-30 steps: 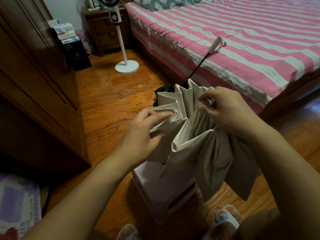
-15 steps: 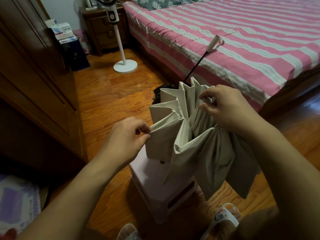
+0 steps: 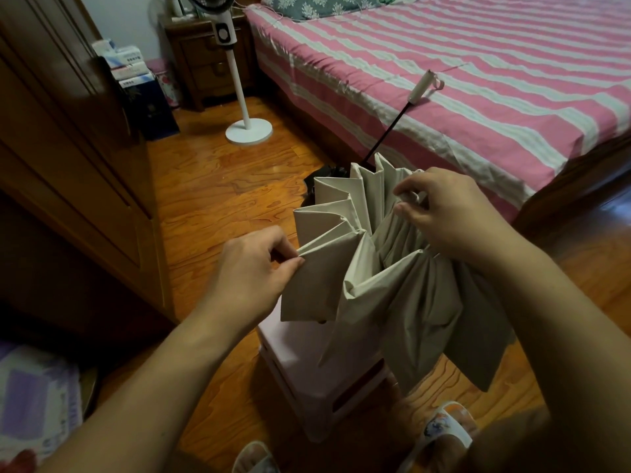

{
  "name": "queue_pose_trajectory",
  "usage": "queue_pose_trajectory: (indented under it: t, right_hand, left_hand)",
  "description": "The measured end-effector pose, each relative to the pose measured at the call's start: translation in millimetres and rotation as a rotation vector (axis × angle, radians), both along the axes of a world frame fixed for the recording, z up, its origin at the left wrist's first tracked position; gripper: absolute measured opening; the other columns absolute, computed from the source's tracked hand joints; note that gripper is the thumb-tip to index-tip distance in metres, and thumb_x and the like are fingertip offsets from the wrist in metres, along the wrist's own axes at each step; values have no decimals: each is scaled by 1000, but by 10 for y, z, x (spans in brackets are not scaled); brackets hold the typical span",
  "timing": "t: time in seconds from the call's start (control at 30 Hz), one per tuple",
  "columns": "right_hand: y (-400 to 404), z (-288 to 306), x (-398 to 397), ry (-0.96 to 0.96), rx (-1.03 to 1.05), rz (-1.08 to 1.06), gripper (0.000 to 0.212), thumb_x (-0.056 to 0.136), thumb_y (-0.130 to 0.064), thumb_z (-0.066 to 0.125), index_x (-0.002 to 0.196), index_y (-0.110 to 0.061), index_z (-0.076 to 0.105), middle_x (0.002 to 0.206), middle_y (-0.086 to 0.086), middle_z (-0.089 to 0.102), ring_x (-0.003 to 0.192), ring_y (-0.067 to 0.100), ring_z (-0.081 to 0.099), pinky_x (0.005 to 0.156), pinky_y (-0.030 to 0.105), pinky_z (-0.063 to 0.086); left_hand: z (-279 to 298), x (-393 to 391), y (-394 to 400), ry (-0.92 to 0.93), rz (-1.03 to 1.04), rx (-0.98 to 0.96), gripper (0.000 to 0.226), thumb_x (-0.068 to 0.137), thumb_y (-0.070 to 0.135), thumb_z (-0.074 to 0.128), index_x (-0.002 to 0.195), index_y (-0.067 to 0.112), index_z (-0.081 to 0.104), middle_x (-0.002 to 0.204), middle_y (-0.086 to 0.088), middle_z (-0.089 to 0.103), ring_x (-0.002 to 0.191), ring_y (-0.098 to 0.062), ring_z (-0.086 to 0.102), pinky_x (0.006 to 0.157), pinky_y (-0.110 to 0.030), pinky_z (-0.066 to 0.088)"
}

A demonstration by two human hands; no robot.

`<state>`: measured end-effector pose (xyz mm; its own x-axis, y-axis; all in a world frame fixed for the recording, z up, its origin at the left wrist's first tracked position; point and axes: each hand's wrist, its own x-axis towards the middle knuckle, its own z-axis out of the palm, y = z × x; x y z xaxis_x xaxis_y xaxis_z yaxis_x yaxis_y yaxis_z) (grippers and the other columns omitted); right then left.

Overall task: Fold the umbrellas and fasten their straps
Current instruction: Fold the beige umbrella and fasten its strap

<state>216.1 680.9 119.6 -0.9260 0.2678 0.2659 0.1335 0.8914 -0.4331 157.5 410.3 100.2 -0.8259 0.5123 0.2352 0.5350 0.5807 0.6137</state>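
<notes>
Wooden floor (image 3: 218, 186); one striped bed (image 3: 478, 80) at two o'clock, one fan (image 3: 248, 131) at eleven. One umbrella (image 3: 375, 268): left hand (image 3: 252, 271) pinched a pleat, right hand (image 3: 444, 209) grasped its folds.

Matt beige cloth umbrella (image 3: 375, 268), glossy wood floor (image 3: 222, 186)

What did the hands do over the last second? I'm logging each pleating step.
The left hand left the inner folds, where it lay with straight fingers, moved out to the left and pinched the edge of an outer panel of the umbrella. The right hand kept gripping the gathered folds; the handle still points toward the bed.
</notes>
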Motion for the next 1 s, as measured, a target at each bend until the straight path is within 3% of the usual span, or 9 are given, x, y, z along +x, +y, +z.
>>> queue_pose_trajectory:
  t: [0.1, 0.27, 0.47, 0.57, 0.83, 1.0]
  right_hand:
    - [1, -2, -2, 2, 2, -2, 21, 94, -29, 70, 113, -21, 73, 104, 0, 63, 97, 24, 61, 86, 45, 52]
    - [16, -7, 3, -2, 2, -5, 21, 95, -29, 70, 113, -21, 73, 104, 1, 62, 98, 24, 61, 86, 46, 52]
    - [31, -9, 9, -1, 12, -7, 21, 94, -30, 70, 113, -21, 73, 104, 1, 62, 97, 24, 60, 86, 45, 52]
    - [37, -14, 11, -3, 11, -8, 22, 95, -31, 70, 114, -21, 72, 104, 0, 62, 96, 23, 60, 86, 45, 52]
    - [34, -6, -2, -9, 15, -11, 21, 95, -30, 69, 113, -21, 72, 104, 0, 62, 96, 23, 60, 86, 44, 52]
    - [31, -2, -4, -18, 9, -16, 21, 95, -31, 69, 115, -22, 72, 106, 0, 62, 98, 23, 60, 86, 44, 52]
  left_hand:
    - [5, 4, -3, 7, -9, -10, 10, 88, 16, 77, 86, 20, 68, 84, 11, 66, 82, -5, 62, 69, -37, 59]
    - [40, 11, -7, 27, 21, -31, 20, 86, 17, 79, 82, 22, 60, 80, 12, 64, 75, -3, 61, 60, -26, 53]
    - [24, 10, 6, 7, 34, -65, 27, 87, 15, 79, 107, 27, 65, 85, 16, 63, 83, 1, 60, 68, -17, 48]
    - [20, 1, 13, -12, 65, -110, 16, 89, 18, 77, 100, 27, 70, 87, 16, 63, 83, 1, 58, 65, -15, 44]
    - [17, -36, -6, -13, 62, -131, 12, 92, 21, 73, 86, 29, 66, 88, 13, 57, 84, -4, 51, 67, -20, 42]
    - [26, -22, -3, -69, 55, -104, 12, 92, 20, 72, 87, 30, 67, 91, 11, 64, 88, -6, 58, 71, -30, 53]
